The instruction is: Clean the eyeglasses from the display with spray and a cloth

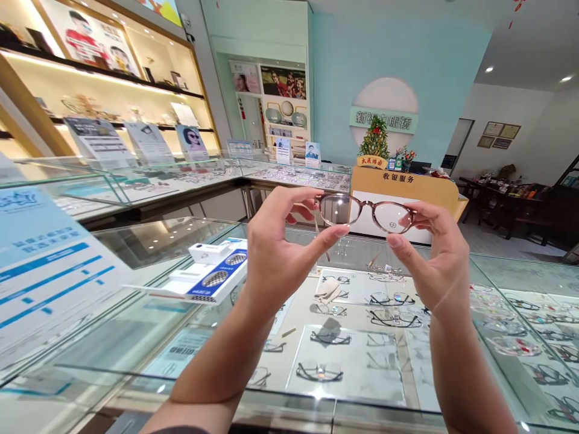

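Observation:
A pair of eyeglasses [367,205] with a thin brownish-pink translucent frame is held up in front of me, above the glass counter. My left hand [284,241] grips it at the left rim, thumb below the lens and fingers behind. On the other side, my right hand [434,253] pinches the right end of the frame between thumb and fingers. A small printed mark shows on the right lens. One temple arm hangs down behind my left thumb; the other is mostly hidden by my right hand.
Below lies a glass display counter [307,395] with rows of eyeglasses [319,372] inside. A blue and white box [217,277] sits on the glass at left, near a large printed sign [49,259]. Further off stand a cashier desk [407,187] and lit wall shelves [108,75].

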Demonstrator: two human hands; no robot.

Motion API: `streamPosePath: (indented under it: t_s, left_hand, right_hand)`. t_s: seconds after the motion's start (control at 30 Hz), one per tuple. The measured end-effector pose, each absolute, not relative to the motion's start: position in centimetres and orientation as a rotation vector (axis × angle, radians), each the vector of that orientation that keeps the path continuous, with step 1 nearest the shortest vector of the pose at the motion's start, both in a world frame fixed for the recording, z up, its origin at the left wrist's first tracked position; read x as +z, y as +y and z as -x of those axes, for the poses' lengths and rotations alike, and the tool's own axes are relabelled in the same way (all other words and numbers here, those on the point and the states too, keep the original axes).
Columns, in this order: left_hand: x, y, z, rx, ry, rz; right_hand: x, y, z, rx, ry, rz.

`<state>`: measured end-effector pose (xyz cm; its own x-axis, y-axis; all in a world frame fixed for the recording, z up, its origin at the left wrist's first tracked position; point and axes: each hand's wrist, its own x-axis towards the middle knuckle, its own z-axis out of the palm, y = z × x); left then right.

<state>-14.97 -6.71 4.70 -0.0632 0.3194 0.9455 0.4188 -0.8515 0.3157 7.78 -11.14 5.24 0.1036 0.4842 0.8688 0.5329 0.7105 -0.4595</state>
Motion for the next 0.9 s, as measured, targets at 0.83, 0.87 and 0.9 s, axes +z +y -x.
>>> streamPosePath:
  t_s: [0.83, 0.87, 0.9]
  left_hand:
    - [5.5, -8.2, 15.7, -2.057, -0.805, 2.094]
    - [5.5, -8.1, 15.7, -2.050, -0.794, 2.092]
    - [5.6, -8.0, 15.7, -2.041, -0.788, 2.089]
  right_hand:
    - [5.4, -11.9, -7.5, -0.183, -1.539, 0.827]
    - [5.4, -11.7, -7.6, -0.181, -1.538, 0.823]
    - [5.3, -11.5, -7.6, -0.178, -1.539, 0.820]
